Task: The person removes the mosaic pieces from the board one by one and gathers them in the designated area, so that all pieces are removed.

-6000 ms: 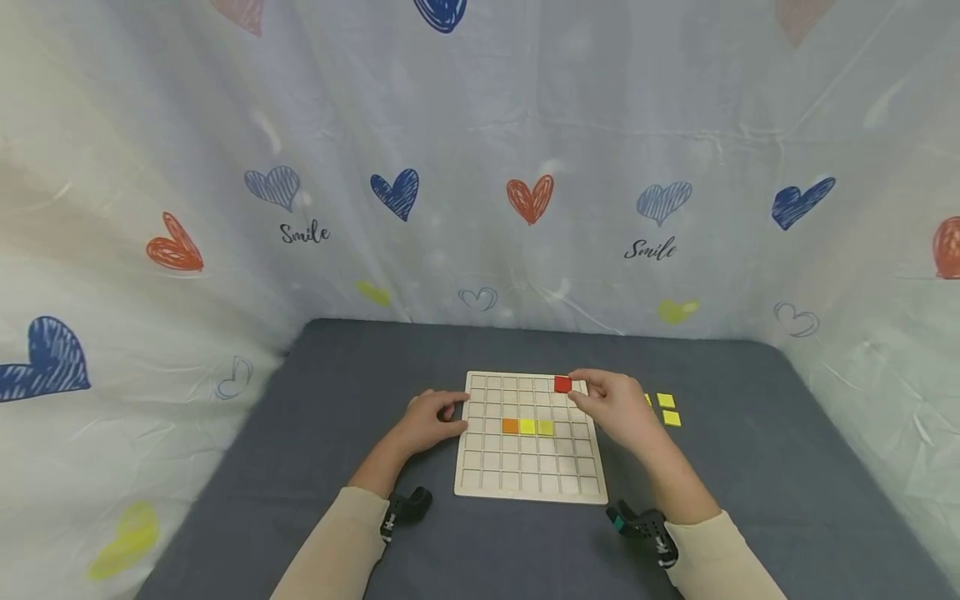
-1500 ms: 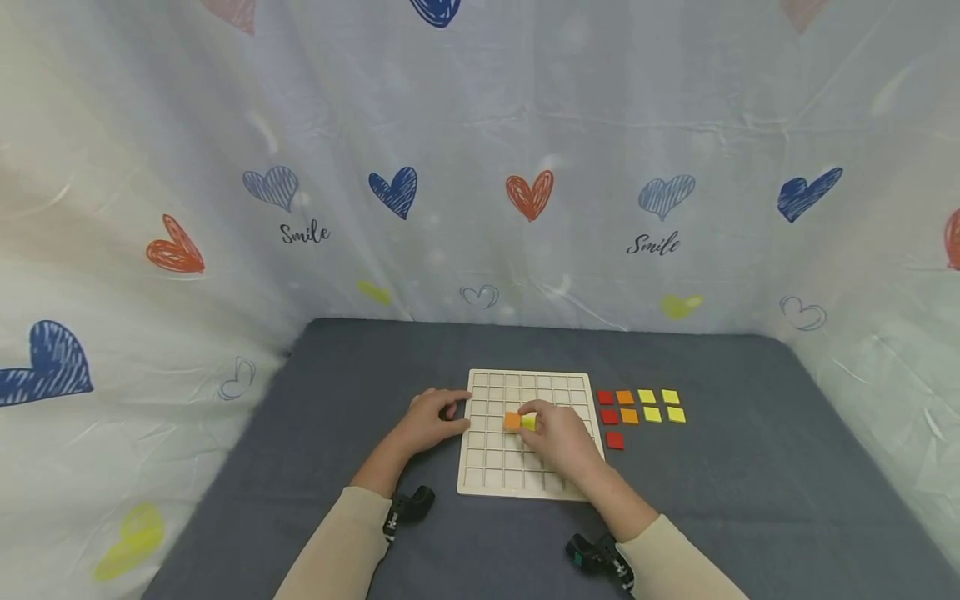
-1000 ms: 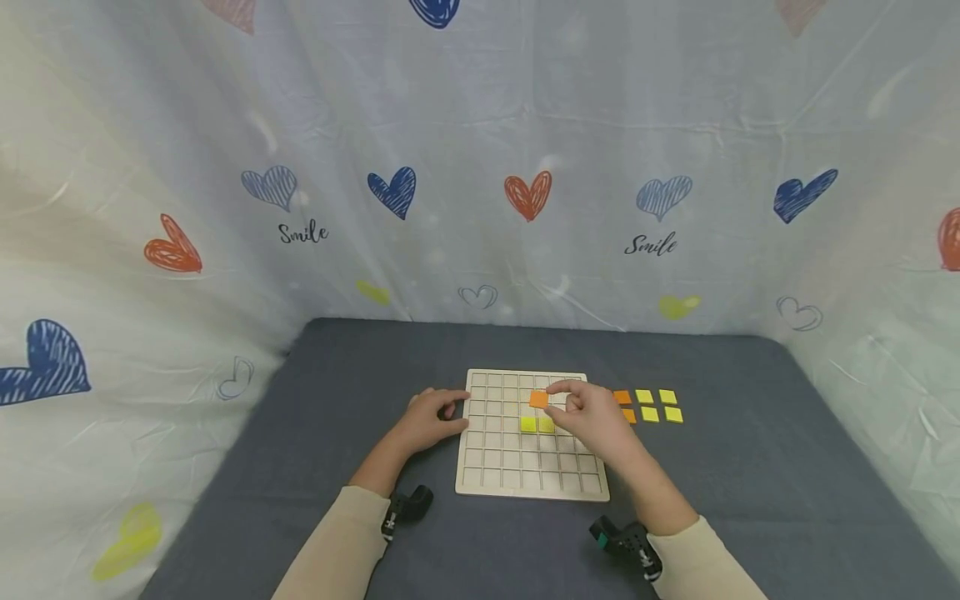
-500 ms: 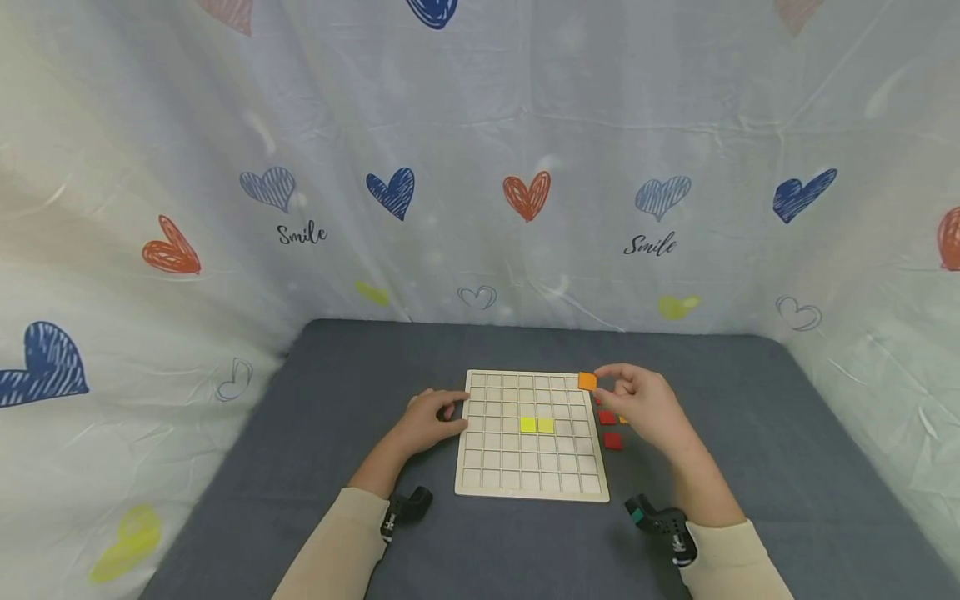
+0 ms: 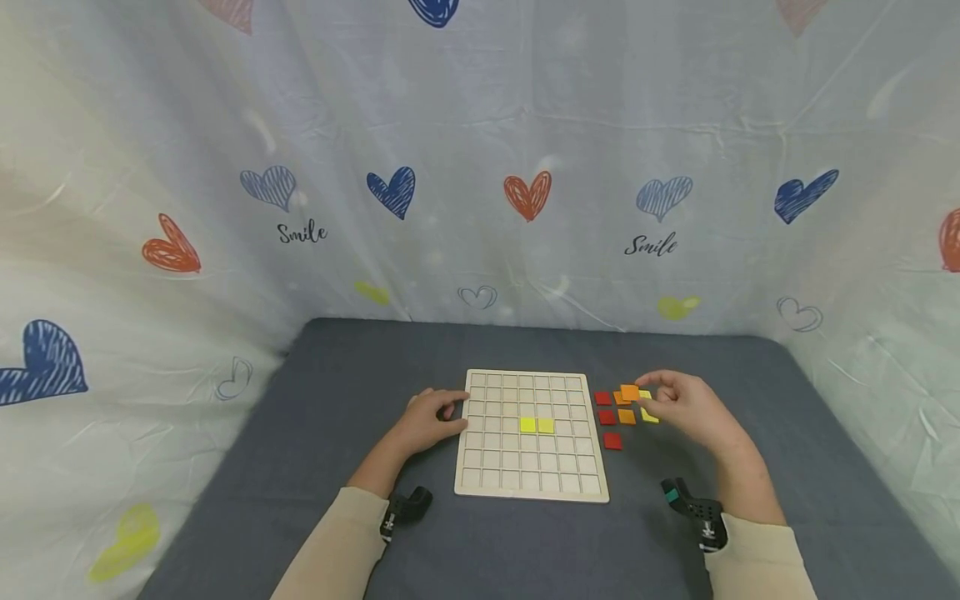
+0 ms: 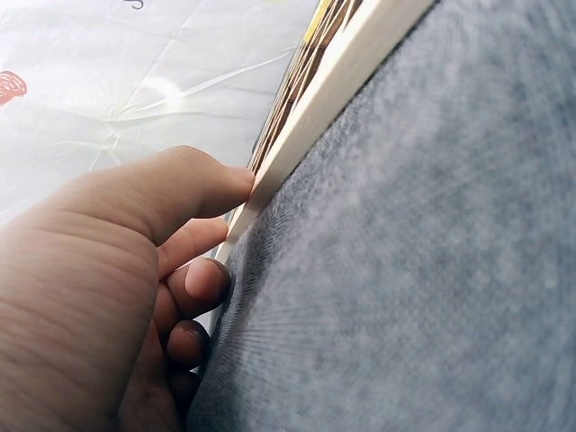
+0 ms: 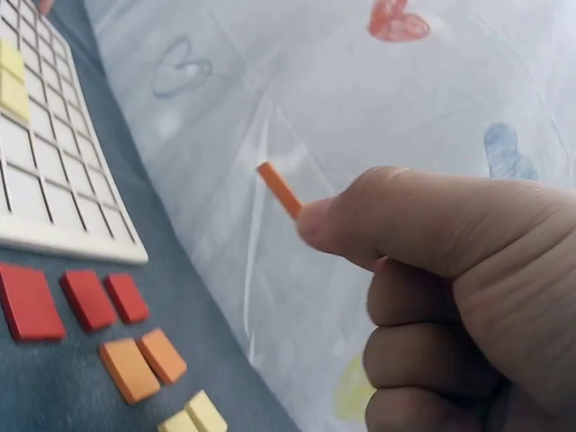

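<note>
My right hand [image 5: 686, 408] pinches an orange square tile [image 5: 629, 392] between thumb and index finger, over the tiles right of the board. In the right wrist view that tile [image 7: 280, 190] appears edge-on at the thumb tip, clear of the table. The pale wooden grid board [image 5: 531, 497] lies flat, with two yellow tiles [image 5: 537, 426] side by side near its middle. At the board's left edge, my left hand [image 5: 426, 425] touches the rim with thumb and index finger. Its other fingers [image 6: 200, 283] are bent in the left wrist view.
Beside the board on the dark cloth lie red tiles [image 5: 612, 442], orange tiles [image 5: 627, 417] and yellow tiles [image 5: 649, 417]. My right hand covers part of the yellow group. A white curtain with hearts [image 5: 527, 197] hangs behind the table [image 5: 360, 358].
Earlier my right hand held a red tile; red tiles now lie beside the board. It then lifted the orange tile off the board and carried it right. My left hand stayed put.
</note>
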Action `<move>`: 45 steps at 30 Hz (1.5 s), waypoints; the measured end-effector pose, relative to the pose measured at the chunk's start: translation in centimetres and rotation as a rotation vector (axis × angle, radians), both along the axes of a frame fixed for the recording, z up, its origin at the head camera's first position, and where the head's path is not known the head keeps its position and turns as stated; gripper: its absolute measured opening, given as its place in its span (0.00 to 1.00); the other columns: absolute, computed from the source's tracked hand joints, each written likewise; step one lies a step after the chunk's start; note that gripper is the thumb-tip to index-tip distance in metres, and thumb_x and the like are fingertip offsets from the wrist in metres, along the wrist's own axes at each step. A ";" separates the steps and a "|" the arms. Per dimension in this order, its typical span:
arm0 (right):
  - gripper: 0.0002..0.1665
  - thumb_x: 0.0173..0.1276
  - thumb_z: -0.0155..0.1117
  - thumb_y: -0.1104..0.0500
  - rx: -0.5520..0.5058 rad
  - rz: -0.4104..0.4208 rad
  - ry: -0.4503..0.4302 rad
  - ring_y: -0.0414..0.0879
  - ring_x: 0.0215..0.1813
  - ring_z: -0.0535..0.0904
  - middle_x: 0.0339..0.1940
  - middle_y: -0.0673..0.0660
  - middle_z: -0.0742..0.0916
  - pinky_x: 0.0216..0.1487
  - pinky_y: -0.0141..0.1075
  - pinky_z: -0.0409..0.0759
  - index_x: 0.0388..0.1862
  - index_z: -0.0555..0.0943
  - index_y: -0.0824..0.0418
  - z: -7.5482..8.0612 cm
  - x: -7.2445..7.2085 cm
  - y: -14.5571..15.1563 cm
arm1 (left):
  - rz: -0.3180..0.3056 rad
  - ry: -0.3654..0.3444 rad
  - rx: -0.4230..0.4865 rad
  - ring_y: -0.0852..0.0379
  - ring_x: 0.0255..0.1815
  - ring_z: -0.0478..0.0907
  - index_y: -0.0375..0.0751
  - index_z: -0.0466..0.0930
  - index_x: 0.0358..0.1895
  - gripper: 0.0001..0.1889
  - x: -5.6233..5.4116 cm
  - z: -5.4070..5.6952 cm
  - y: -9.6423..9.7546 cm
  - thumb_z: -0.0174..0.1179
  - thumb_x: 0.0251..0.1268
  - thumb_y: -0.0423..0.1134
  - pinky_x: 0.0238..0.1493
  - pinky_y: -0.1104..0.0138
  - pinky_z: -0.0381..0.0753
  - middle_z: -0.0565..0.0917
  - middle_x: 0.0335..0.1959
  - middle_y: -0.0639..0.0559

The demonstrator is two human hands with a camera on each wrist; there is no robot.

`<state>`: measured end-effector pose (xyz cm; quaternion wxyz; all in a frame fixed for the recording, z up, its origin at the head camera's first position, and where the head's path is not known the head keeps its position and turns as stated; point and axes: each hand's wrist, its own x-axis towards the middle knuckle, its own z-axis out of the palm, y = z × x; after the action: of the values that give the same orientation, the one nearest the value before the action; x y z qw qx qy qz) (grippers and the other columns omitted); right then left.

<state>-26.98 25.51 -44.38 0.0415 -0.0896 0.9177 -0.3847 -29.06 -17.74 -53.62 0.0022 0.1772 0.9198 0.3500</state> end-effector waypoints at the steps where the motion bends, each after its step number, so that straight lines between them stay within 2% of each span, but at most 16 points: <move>1: 0.22 0.72 0.69 0.56 0.008 0.011 -0.009 0.41 0.16 0.56 0.15 0.48 0.65 0.20 0.38 0.60 0.60 0.79 0.66 -0.2 -0.1 0.3 | -0.001 0.001 0.001 0.58 0.31 0.61 0.46 0.82 0.65 0.24 0.0 0.0 0.0 0.70 0.66 0.44 0.48 0.55 0.57 0.70 0.24 0.59; 8: 0.19 0.68 0.71 0.59 0.032 0.062 -0.152 0.41 0.19 0.57 0.16 0.47 0.65 0.27 0.38 0.64 0.54 0.83 0.68 -2.1 -0.5 1.6 | -0.005 -0.001 0.014 0.58 0.30 0.61 0.45 0.83 0.64 0.24 0.0 0.2 -0.1 0.71 0.66 0.43 0.49 0.54 0.57 0.70 0.23 0.59; 12: 0.15 0.65 0.72 0.63 0.023 0.106 -0.209 0.40 0.19 0.56 0.15 0.47 0.65 0.26 0.36 0.62 0.49 0.84 0.67 -3.4 -0.8 2.0 | -0.009 0.003 0.019 0.58 0.30 0.61 0.44 0.83 0.64 0.24 0.1 0.2 0.0 0.70 0.67 0.43 0.48 0.54 0.57 0.70 0.23 0.59; 17: 0.12 0.62 0.74 0.64 0.048 0.122 -0.249 0.39 0.18 0.61 0.15 0.47 0.70 0.23 0.34 0.62 0.44 0.84 0.64 -4.7 -1.2 2.1 | -0.010 0.001 0.028 0.58 0.31 0.61 0.44 0.83 0.64 0.23 0.1 0.2 0.0 0.70 0.67 0.43 0.48 0.54 0.56 0.70 0.23 0.59; 23: 0.11 0.58 0.74 0.65 0.080 0.105 -0.255 0.39 0.16 0.62 0.14 0.48 0.72 0.22 0.35 0.61 0.40 0.82 0.63 -5.2 -1.4 1.8 | -0.016 0.009 0.031 0.58 0.31 0.62 0.44 0.83 0.64 0.23 0.0 0.2 0.0 0.70 0.66 0.43 0.48 0.54 0.57 0.70 0.24 0.59; 27: 0.11 0.58 0.74 0.65 0.097 0.096 -0.246 0.40 0.18 0.63 0.15 0.48 0.71 0.24 0.35 0.62 0.39 0.83 0.62 -4.8 -1.3 1.7 | -0.018 0.004 0.023 0.58 0.31 0.62 0.44 0.83 0.64 0.24 0.0 0.2 0.0 0.70 0.66 0.43 0.49 0.54 0.57 0.70 0.23 0.59; 33: 0.13 0.62 0.74 0.60 0.106 0.067 -0.205 0.43 0.22 0.61 0.18 0.49 0.68 0.27 0.39 0.63 0.44 0.84 0.62 -3.1 -0.6 1.8 | -0.013 -0.003 0.017 0.58 0.31 0.62 0.45 0.83 0.64 0.24 -0.1 0.1 -0.1 0.70 0.66 0.43 0.49 0.54 0.57 0.70 0.23 0.59; 39: 0.18 0.68 0.72 0.59 0.031 0.079 -0.110 0.42 0.19 0.59 0.17 0.48 0.67 0.24 0.38 0.63 0.52 0.81 0.67 -1.4 -0.3 1.5 | -0.017 0.014 0.014 0.58 0.31 0.61 0.44 0.83 0.64 0.23 -0.1 0.2 -0.1 0.70 0.66 0.43 0.48 0.54 0.57 0.70 0.23 0.59; 45: 0.19 0.71 0.71 0.57 -0.030 0.070 0.016 0.41 0.17 0.57 0.15 0.47 0.65 0.22 0.38 0.63 0.54 0.80 0.67 -0.4 0.0 0.4 | -0.011 -0.002 0.005 0.58 0.31 0.61 0.45 0.83 0.64 0.24 -0.1 0.3 0.0 0.70 0.66 0.43 0.49 0.54 0.57 0.70 0.23 0.59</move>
<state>-26.94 25.87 -44.75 0.0464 -0.1254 0.9085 -0.3958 -29.11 -17.76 -53.35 0.0046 0.1820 0.9180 0.3524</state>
